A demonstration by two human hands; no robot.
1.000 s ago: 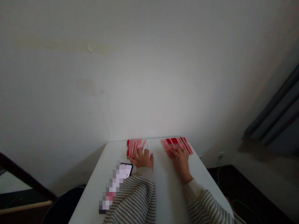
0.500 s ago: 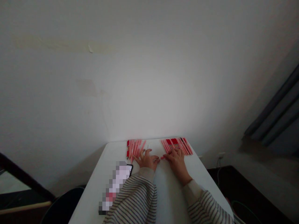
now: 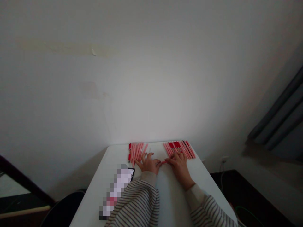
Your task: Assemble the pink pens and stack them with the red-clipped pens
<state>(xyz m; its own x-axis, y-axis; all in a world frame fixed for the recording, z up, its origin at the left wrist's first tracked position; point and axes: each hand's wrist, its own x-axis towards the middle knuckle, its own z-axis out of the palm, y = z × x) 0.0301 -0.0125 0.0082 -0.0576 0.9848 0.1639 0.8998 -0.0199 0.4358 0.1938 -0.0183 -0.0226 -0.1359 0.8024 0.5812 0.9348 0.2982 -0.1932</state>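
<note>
1. Pinching the left end of a slim pink pen (image 3: 163,162) is the person's left hand (image 3: 149,164); its thumb and forefinger are narrow, while the other fingers are spread wide.
2. The right hand (image 3: 179,164) holds the other end of this same pen, with thumb and finger close together. The pen lies sideways between the two hands, low over the white table (image 3: 170,205).
3. Near the left hand there is a row of pink pens (image 3: 137,151), with red parts at its outer edge. The outstretched fingers are just beside its lower end.
4. Beyond the right hand lies a second row of pink and red pens (image 3: 188,149); the hand covers its lower left part.
5. Between these rows, one thin white stick (image 3: 151,149) lies just above the left fingers.
6. A phone (image 3: 133,172), its screen mostly blurred by squares, rests beside the left striped sleeve (image 3: 136,203).
7. Behind the table stands a plain wall (image 3: 151,78).
</note>
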